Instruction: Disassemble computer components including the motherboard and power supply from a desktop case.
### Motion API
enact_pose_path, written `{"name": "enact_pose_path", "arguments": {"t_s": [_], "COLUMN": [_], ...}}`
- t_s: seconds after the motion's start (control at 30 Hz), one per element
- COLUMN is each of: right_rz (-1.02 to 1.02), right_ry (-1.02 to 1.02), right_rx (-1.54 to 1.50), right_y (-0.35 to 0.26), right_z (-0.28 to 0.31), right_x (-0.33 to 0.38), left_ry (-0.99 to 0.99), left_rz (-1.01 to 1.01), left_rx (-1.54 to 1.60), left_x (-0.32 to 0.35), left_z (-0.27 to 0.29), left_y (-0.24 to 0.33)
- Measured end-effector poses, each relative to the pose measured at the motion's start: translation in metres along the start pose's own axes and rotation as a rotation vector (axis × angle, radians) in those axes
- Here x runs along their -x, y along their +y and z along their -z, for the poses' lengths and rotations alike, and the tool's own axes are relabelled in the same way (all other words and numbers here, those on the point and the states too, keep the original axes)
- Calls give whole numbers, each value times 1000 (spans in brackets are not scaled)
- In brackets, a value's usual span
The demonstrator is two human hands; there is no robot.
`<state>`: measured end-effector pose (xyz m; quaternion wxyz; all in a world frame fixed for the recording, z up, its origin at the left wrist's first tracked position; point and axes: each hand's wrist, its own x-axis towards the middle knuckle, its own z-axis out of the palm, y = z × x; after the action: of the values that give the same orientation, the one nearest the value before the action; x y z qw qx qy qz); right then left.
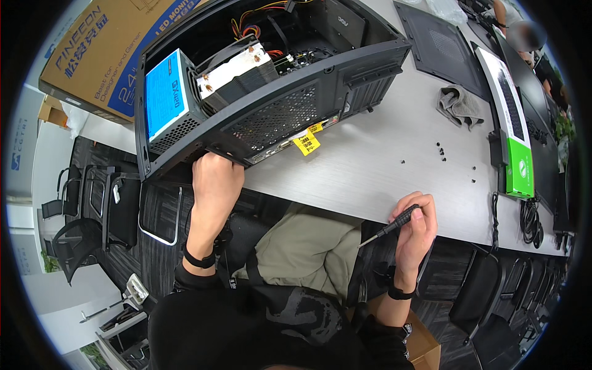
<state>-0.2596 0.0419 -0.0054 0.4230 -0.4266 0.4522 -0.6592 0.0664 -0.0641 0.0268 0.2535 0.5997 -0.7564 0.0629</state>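
- Left hand (214,180): fingers curled over the lower edge of the black metal computer case (271,92), gripping it where the case overhangs the table's near edge.
- Computer case: lies on its side on the pale grey wood-grain table (382,166), open side up; a blue-labelled power supply unit (166,95) and a finned silver cooler (237,71) show inside.
- Yellow paper tag (306,143): hangs from the case's perforated rear panel.
- Right hand (416,225): closed around a small black-handled screwdriver (390,227), its tip pointing left, off the table edge.
- Small black screws (441,149): scattered loose on the table, well apart from both hands.
- Grey crumpled cloth (459,105): beside the screws.
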Motion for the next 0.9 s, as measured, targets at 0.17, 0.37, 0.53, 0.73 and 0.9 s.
{"name": "enact_pose_path", "arguments": {"t_s": [0.17, 0.37, 0.53, 0.73, 0.9], "right_rz": [-2, 8, 8, 5, 9], "right_ry": [5, -1, 1, 2, 8], "right_rx": [-4, -9, 10, 5, 15], "right_y": [0, 1, 2, 2, 2], "right_z": [0, 1, 1, 1, 0], "right_x": [0, 0, 0, 1, 1], "left_ry": [-9, -14, -49, -41, -16], "left_rz": [0, -8, 6, 1, -9], "left_rx": [-9, 14, 8, -13, 7], "left_x": [0, 0, 0, 1, 1], "left_z": [-2, 0, 2, -1, 0], "left_y": [-2, -1, -1, -1, -2]}}
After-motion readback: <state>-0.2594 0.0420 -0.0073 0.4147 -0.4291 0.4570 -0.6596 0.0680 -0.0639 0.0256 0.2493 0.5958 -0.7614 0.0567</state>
